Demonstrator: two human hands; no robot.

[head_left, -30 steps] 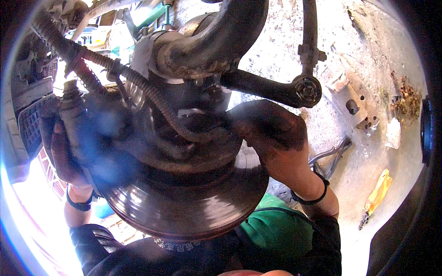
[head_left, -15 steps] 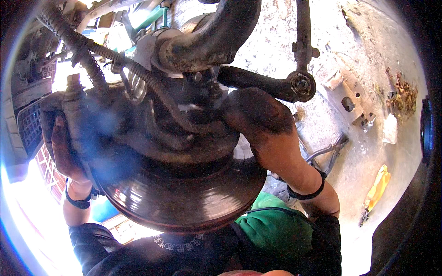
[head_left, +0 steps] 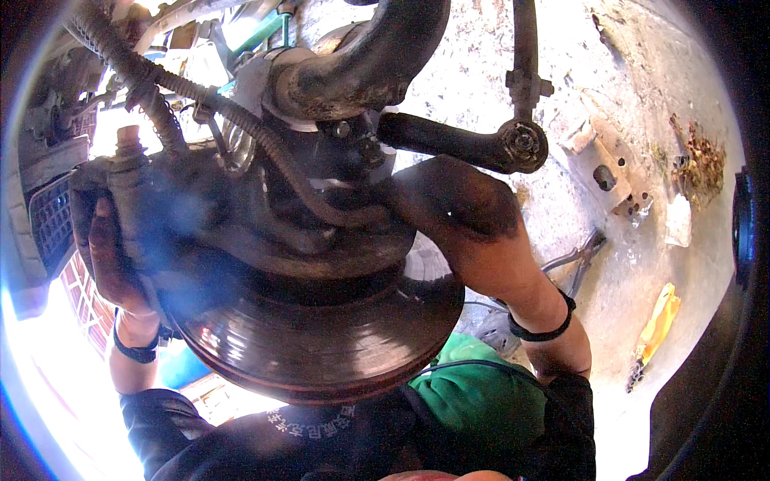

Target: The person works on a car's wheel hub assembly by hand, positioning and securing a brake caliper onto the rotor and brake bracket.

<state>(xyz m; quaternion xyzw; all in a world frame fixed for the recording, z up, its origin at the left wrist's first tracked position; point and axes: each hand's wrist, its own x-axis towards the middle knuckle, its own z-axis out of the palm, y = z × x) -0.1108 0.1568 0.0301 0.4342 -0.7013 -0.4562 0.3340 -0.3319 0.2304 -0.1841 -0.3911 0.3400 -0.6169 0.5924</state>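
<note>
A worn, shiny brake disc [head_left: 321, 353] fills the middle below a dark steering knuckle [head_left: 321, 248]. On its left side sits a greasy brake caliper [head_left: 160, 220], partly hazed by a blue glare. My left hand [head_left: 104, 260], blackened with grease, wraps round the caliper's outer edge, its fingers closed against it. My right hand [head_left: 457, 196] is bent at the wrist and reaches in at the knuckle's right side; its fingers are hidden behind the metal there. A ribbed hose [head_left: 277, 156] curves down across the knuckle toward that hand.
A thick dark arm [head_left: 369, 72] rises above the knuckle. To the right, a rod [head_left: 449, 143] ends in a round joint [head_left: 523, 146]. A holed metal bracket [head_left: 601, 178], a dark tool [head_left: 584, 260] and a yellow-handled item [head_left: 659, 321] lie on the floor.
My right wrist and forearm have shifted slightly to the right and down. My left hand stays on the caliper, and the disc looks unmoved.
</note>
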